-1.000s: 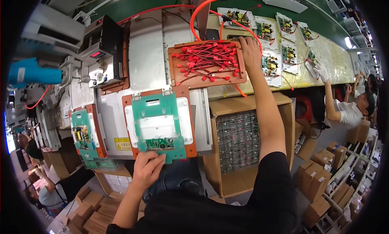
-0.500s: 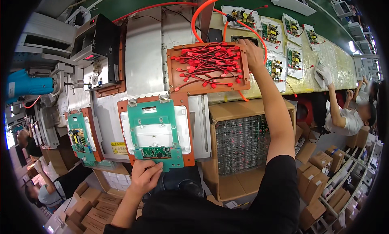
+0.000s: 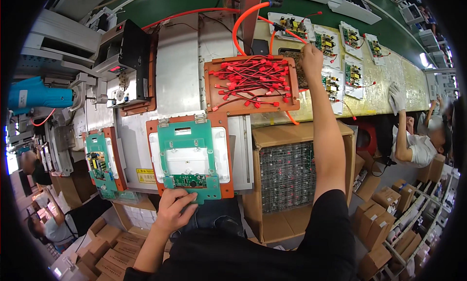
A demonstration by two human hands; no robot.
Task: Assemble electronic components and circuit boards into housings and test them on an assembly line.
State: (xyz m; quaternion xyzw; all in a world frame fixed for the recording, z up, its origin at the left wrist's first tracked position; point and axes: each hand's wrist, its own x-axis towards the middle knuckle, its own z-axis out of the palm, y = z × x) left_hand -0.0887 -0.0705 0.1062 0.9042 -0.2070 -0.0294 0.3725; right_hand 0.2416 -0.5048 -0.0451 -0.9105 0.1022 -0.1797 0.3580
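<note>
My left hand is closed on the lower edge of a green plate. That plate lies hinged over a white plastic housing in an orange-brown fixture frame. A small green circuit board shows in the plate's lower opening, just beyond my fingers. My right hand is raised at the right edge of a dark tray full of small brownish pieces. Its fingers are drawn together; whatever they hold is too small to make out. Beside the tray sits an orange-brown tray heaped with red-ended wire leads.
An orange hose arches behind the wire tray. Several white housings with circuit boards lie on the yellowish bench at right. A carton of clear parts stands below. At left are a second fixture and a blue tool. Co-workers sit both sides.
My right hand has lifted out of the dark tray and moved a little right, uncovering the small pieces. My left hand stays on the green plate. The co-worker's gloved hand at right has shifted.
</note>
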